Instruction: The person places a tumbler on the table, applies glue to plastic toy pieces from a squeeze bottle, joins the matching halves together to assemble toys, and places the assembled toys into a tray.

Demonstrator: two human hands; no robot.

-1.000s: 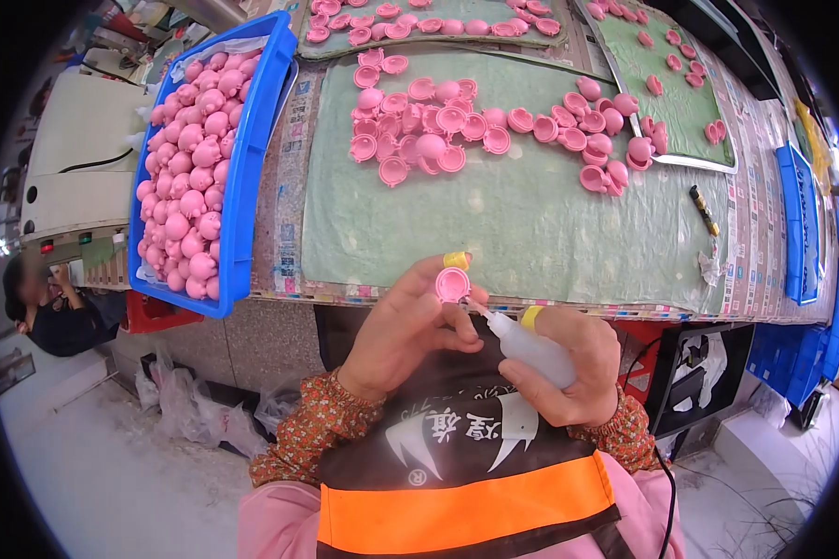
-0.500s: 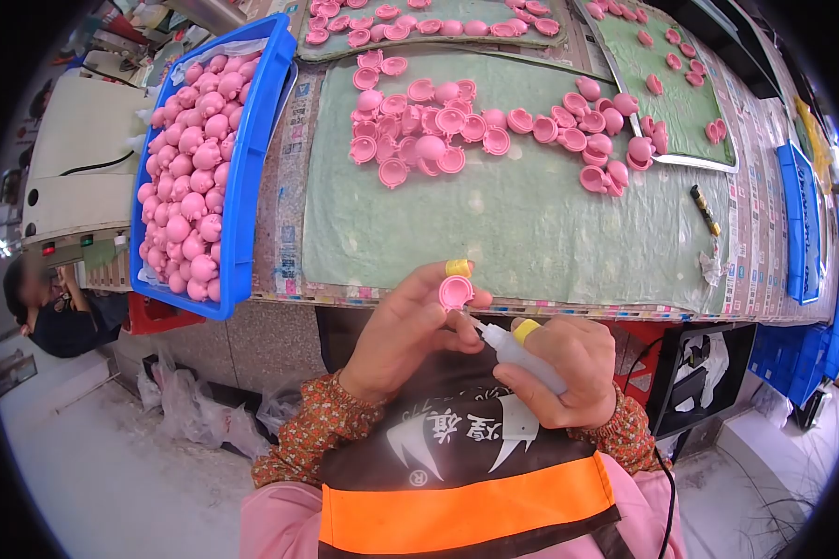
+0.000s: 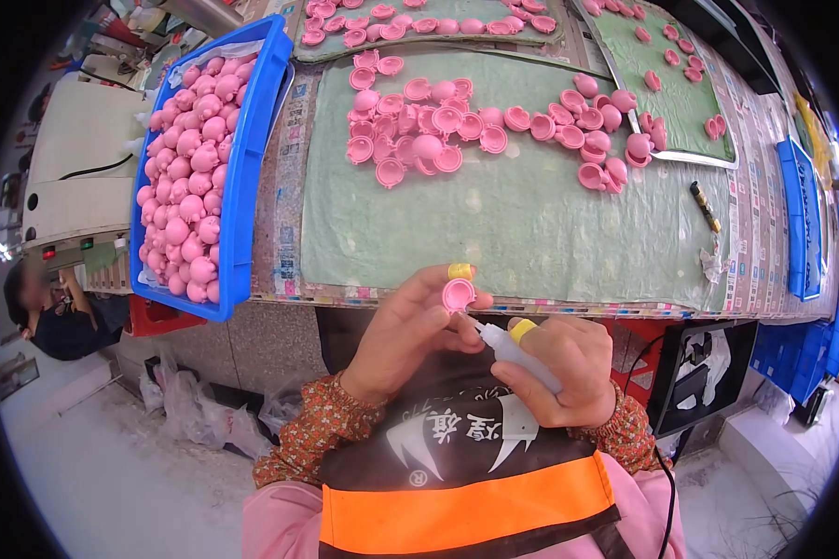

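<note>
Between the thumb and fingers of my left hand (image 3: 408, 321) is a pink plastic half-shell (image 3: 458, 295), its hollow side facing me. My right hand (image 3: 569, 359) is wrapped round a translucent squeeze bottle (image 3: 522, 359). The bottle's thin nozzle points up and left, close beside the lower edge of the shell; whether it touches cannot be made out. Yellow tape covers a fingertip on each hand. Past my hands, a heap of loose pink half-shells (image 3: 446, 119) lies on the green mat (image 3: 391, 238), some hollow side up and others domed side up.
On the left stands a blue bin (image 3: 242, 210) full of pink round pieces. More shells lie on a green board (image 3: 690, 121) at the back right. A black and gold marker-like stick (image 3: 705, 207) rests at the mat's right. Another person (image 3: 70, 307) sits far left.
The half-shell and the bottle have shifted very slightly, with the nozzle still beside the shell's lower edge. Both hands keep their hold. The view has tilted a little.
</note>
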